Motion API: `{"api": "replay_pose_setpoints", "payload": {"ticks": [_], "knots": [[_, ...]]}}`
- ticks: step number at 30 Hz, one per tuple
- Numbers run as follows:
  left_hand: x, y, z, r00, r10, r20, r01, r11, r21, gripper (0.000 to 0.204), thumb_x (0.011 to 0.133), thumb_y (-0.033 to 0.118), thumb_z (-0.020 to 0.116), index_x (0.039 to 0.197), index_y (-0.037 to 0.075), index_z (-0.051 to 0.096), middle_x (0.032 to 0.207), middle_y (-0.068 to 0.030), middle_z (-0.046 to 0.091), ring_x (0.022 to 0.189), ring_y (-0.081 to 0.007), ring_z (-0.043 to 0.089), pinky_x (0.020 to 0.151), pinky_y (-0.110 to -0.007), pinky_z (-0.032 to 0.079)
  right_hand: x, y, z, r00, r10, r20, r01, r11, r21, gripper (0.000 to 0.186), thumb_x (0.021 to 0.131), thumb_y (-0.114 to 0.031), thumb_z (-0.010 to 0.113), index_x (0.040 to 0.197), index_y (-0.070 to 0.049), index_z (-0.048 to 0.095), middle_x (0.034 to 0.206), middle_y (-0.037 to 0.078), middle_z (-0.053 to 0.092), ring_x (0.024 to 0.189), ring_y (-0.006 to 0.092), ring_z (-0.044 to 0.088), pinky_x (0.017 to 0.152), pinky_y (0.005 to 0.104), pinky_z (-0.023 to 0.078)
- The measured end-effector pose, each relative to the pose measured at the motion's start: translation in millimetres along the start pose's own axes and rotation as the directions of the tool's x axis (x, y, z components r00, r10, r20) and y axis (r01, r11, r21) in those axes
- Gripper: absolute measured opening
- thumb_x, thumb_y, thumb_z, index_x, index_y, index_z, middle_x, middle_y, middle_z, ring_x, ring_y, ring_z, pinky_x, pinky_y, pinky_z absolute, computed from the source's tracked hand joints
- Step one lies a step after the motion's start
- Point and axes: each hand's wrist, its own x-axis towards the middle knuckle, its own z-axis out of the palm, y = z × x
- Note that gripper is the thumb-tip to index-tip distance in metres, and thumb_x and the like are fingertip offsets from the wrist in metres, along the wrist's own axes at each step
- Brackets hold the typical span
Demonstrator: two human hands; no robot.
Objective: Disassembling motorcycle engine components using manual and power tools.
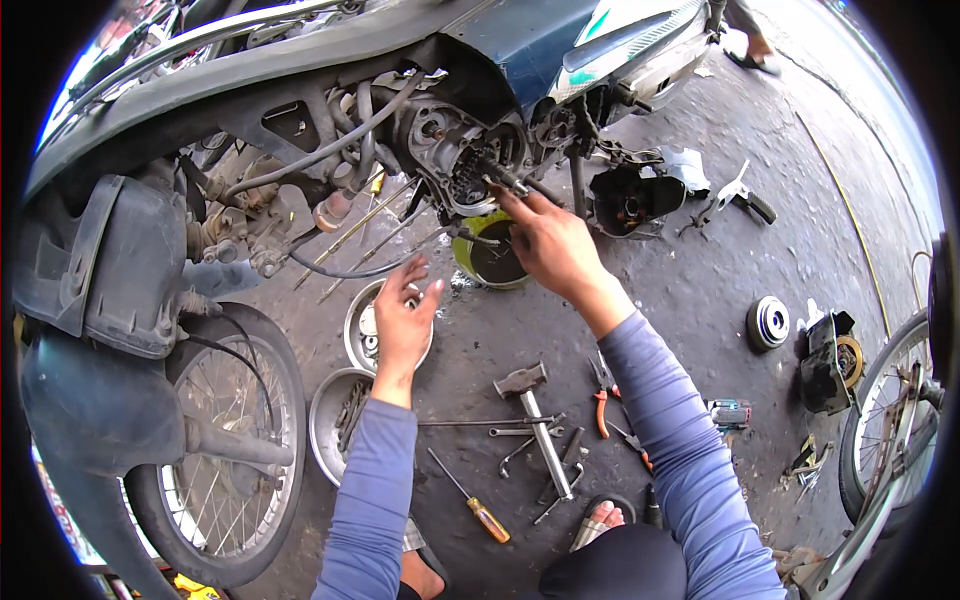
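My right hand [540, 240] reaches up to the opened engine case [425, 135] of the motorbike, its fingers closed on a dark cylindrical metal part [510, 178] at the gears [470, 175]; exactly how that part sits is unclear. My left hand [405, 315] hangs open, fingers loosely bent, over a metal bowl [352, 325] of small parts and below a dangling hose [350, 271]. Under the engine stands a yellow-green container [463, 257] with dark content, partly behind my right hand. A removed dark cover [620, 200] lies right of it.
Below my hands lie a hammer [540, 450], screwdriver [488, 518], orange-handled pliers [602, 410] and a second bowl [325, 420]. At right are a round metal part [768, 322], a black housing [822, 375] and another wheel [880, 420]. Someone's foot [755, 55] shows top right.
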Motion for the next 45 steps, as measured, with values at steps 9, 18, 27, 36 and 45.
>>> {"api": "replay_pose_setpoints", "payload": {"ticks": [9, 18, 27, 36, 45], "knots": [[39, -4, 41, 0.968, -0.234, -0.091, 0.220, 0.964, -0.149, 0.029, 0.086, 0.006, 0.067, 0.112, -0.007, 0.062, 0.102, -0.0092, 0.066, 0.097, -0.0148, 0.060, 0.083, -0.029, 0.047, 14, 4, -4, 0.977, 0.065, 0.202, -0.057, 0.997, -0.041, 0.070, 0.079, -0.014, 0.061, 0.145, -0.017, 0.038, 0.078, 0.017, 0.066, 0.073, 0.0356, 0.065, 0.066, 0.0455, 0.052], [42, 5, 19, 0.978, -0.204, -0.045, 0.156, 0.854, -0.496, 0.022, 0.087, -0.001, 0.062, 0.108, -0.006, 0.063, 0.097, -0.0098, 0.068, 0.086, -0.0171, 0.064, 0.082, -0.030, 0.050, 20, 13, -4, 0.946, 0.250, 0.205, -0.273, 0.958, 0.092, 0.049, 0.080, -0.014, 0.061, 0.128, -0.007, 0.056, 0.083, 0.024, 0.066, 0.081, 0.0388, 0.066, 0.070, 0.0480, 0.052], [38, 43, 15, 0.938, -0.324, 0.121, 0.268, 0.460, -0.846, 0.026, 0.090, 0.012, 0.065, 0.113, 0.001, 0.060, 0.107, -0.0088, 0.063, 0.089, -0.0202, 0.061, 0.079, -0.035, 0.050, 34, 38, -20, 0.846, -0.015, 0.533, -0.464, -0.512, 0.723, 0.045, 0.095, -0.011, 0.037, 0.140, -0.008, 0.040, 0.058, -0.006, 0.033, 0.044, 0.0050, 0.032, 0.041, 0.0217, 0.031], [43, 47, 13, 0.943, -0.270, 0.197, 0.308, 0.474, -0.825, 0.027, 0.092, 0.018, 0.059, 0.117, 0.008, 0.058, 0.117, -0.0030, 0.062, 0.099, -0.0177, 0.058, 0.079, -0.034, 0.042, 51, 34, -35, 0.757, 0.173, 0.630, -0.422, -0.606, 0.674, 0.030, 0.095, -0.013, 0.046, 0.122, -0.003, 0.051, 0.092, 0.007, 0.062, 0.046, 0.0029, 0.036, 0.044, 0.0213, 0.033], [55, 52, 3, 0.933, -0.278, 0.228, 0.356, 0.626, -0.694, 0.036, 0.091, 0.014, 0.060, 0.126, 0.009, 0.053, 0.125, -0.0032, 0.057, 0.099, -0.0159, 0.055, 0.077, -0.033, 0.043, 67, 21, -42, 0.671, 0.428, 0.606, -0.356, -0.532, 0.769, 0.022, 0.094, -0.011, 0.047, 0.109, 0.004, 0.053, 0.095, 0.022, 0.065, 0.056, 0.0072, 0.048, 0.059, 0.0255, 0.048]]}}
